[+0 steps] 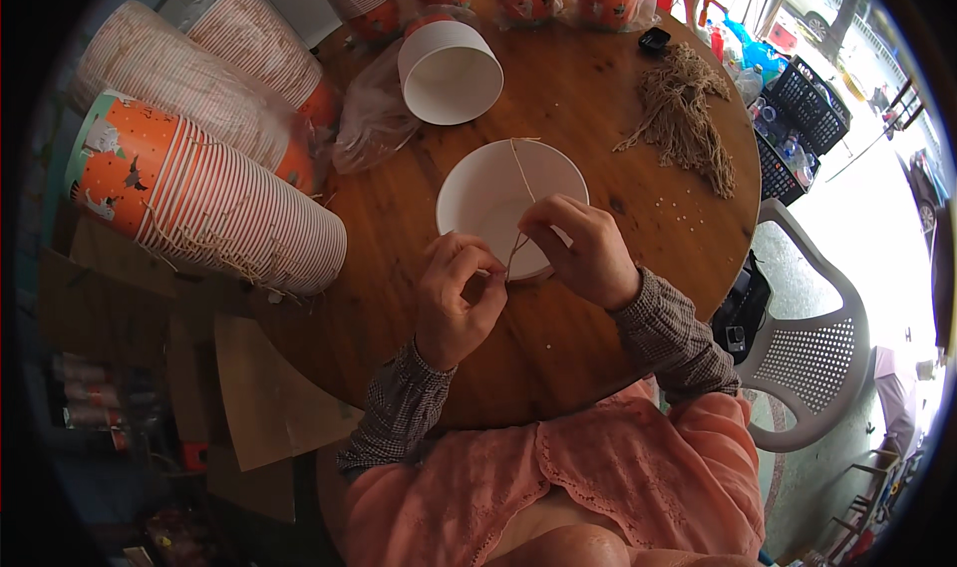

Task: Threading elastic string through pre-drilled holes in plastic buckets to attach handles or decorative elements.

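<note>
A white paper bucket stands on the round wooden table in front of me, its mouth facing up. A thin tan cord runs from its far rim down across the opening to my hands. My left hand, at the bucket's near left edge, pinches the cord between thumb and fingers. Over the near right of the opening, my right hand grips the same cord, fingers closed together. Between the two hands the cord makes a small crossing or loop; whether it is knotted I cannot make out.
Nested stacks of orange-patterned buckets lean at the left; more stand along the far edge. Another white bucket lies tilted beyond mine, near clear plastic wrap. A bundle of tan cords lies far right. A grey plastic chair stands right.
</note>
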Demonstrator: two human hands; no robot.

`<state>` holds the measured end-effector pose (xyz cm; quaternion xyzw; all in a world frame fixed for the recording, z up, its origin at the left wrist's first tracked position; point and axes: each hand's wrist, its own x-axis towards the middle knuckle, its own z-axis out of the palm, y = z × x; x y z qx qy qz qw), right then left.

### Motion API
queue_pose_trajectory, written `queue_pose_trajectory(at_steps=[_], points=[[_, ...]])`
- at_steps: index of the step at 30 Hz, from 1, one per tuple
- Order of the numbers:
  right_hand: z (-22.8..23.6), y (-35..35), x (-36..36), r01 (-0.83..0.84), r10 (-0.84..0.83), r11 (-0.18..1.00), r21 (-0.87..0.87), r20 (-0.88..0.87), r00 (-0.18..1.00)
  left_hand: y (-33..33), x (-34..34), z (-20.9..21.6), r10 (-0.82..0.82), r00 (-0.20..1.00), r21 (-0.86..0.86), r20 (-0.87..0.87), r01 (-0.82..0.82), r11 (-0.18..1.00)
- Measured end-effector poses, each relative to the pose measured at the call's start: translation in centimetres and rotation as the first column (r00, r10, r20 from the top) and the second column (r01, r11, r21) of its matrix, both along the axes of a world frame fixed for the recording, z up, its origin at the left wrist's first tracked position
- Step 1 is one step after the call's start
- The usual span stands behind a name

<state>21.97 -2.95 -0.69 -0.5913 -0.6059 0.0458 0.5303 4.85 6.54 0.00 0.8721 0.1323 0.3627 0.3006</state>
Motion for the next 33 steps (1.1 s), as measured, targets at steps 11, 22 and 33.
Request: queue_pose_trajectory(at_steps=[11, 22, 33], points=[[-0.3, 0.5, -0.8, 0.066, -0.068, 0.998, -0.021, -0.081, 0.994, 0.2, 0.3, -1.1, -0.029, 1.000, -0.168, -0.001, 0.028, 0.985], [2.4, -0.2, -1.5, 0.047, -0.090, 0.987, 0.156, 0.279, 0.956, 0.4, 1.3, -1.1, -0.051, 0.997, -0.369, -0.057, 0.026, 0.929], [12.5, -1.5, -12.9, -0.563, -0.163, 0.579, 0.590, 0.760, 0.629, -0.1, 1.8, -1.0, -0.094, 0.995, -0.363, -0.011, 0.084, 0.928]])
